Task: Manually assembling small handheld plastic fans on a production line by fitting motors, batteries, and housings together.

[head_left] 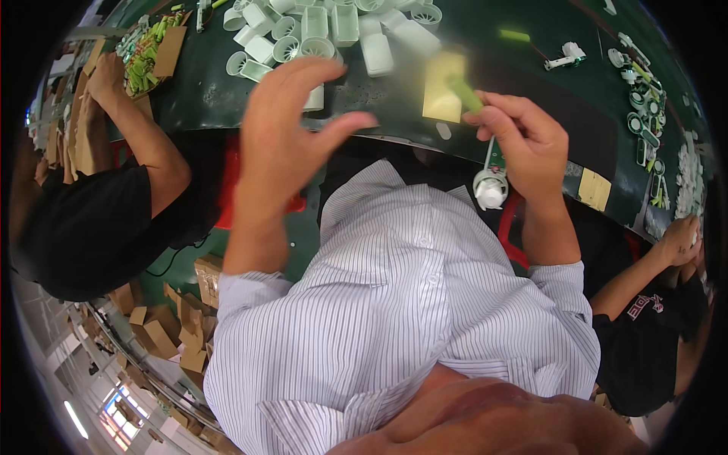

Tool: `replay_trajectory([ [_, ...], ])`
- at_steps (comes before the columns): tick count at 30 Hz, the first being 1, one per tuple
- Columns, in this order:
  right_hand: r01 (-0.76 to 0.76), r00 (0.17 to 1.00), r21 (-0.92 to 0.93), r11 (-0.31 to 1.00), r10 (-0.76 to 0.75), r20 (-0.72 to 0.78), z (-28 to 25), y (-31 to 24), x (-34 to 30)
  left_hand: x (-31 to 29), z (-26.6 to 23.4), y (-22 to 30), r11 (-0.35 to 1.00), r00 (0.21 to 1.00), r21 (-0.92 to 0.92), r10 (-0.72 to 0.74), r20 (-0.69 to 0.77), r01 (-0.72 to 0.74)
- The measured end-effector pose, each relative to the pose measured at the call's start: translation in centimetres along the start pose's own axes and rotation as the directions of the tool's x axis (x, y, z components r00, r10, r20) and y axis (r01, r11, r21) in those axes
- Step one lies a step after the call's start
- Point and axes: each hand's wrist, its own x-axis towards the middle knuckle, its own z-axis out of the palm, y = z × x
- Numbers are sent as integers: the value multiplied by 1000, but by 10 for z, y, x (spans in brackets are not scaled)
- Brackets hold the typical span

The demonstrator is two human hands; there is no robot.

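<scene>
Currently, right hand (531, 144): thumb and fingers pinched on a bright green, tube-shaped cylinder (464, 94), held tilted at the near edge of the table; a light hold on its sides should be enough.
Hanging part: a white, rounded plastic piece (491, 191) dangles below that hand, on the person's side of the edge. Whether it is joined to the cylinder is hidden by the fingers; best to support its weight and avoid any tug.
Left hand (284, 129): blurred, thumb spread from the fingers, nothing visible in its grasp, well apart from the right hand. It would serve well cupped under the white piece.
Yellow paper (444, 97): a flat rectangle just beside the cylinder's far end; a tidy place to work over.
Black mat (580, 125): dark and flat, right of the paper, a likely softer rest for the parts.
Pale cups (315, 26): a cluster of whitish-green plastic containers beyond the left hand; keep the wrist clear of them.
Table (201, 95): dark green, with white-and-green assemblies (646, 125) lined up at far right.
</scene>
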Motion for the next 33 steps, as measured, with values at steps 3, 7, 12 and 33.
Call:
replay_trajectory([
  [3, -220, 975, 219, 950, 221, 20, -7, -1, 5, -22, -28, -24, 974, 958, 210, -135, 253, 82],
  [7, -292, 956, 338, 895, 267, 121, -5, 8, 17, -35, -22, -57, 957, 940, 264, -194, 279, 119],
  [12, -343, 939, 418, 841, 312, 144, -9, 24, 18, -35, -23, -52, 989, 923, 102, -135, 360, 105],
  [33, -297, 955, 48, 954, 297, 2, 0, -5, 5, 16, 124, 37, -241, 910, -942, -288, 298, 232],
])
